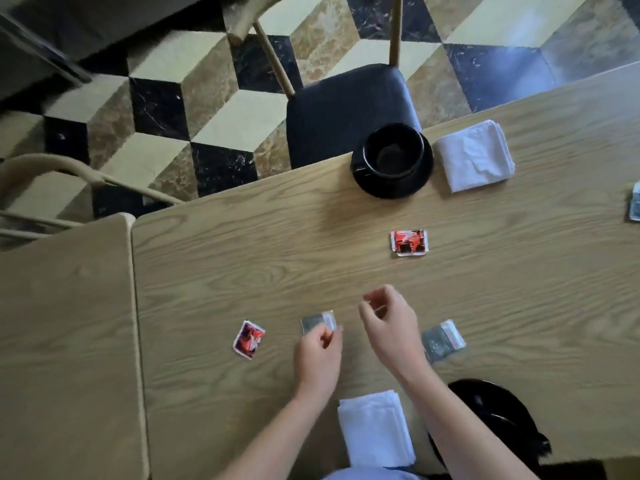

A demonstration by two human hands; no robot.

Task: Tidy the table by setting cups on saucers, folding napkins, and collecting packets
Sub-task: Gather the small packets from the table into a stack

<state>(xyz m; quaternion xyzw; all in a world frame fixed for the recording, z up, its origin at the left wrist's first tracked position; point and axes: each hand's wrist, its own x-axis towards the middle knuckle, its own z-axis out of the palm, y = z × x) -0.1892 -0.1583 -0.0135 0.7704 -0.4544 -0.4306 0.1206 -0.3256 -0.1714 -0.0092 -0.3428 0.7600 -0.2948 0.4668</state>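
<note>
My left hand [318, 355] pinches a grey packet [317, 320] at the table's near middle. My right hand [388, 323] hovers beside it with fingers loosely curled and nothing visible in them. A red packet [248, 339] lies to the left, another red packet [408, 242] farther out, and a grey packet [441, 339] just right of my right wrist. A black cup [393, 150] sits on a black saucer [393, 187] at the far edge, with a folded white napkin [474, 155] beside it. A second folded napkin [375, 427] lies near me, next to a black saucer [491, 414].
The wooden table [242, 258] adjoins a second table [65, 327] on the left. A dark-seated chair [346, 109] stands at the far side and another chair [52, 174] at the left. One more packet [635, 202] shows at the right frame edge.
</note>
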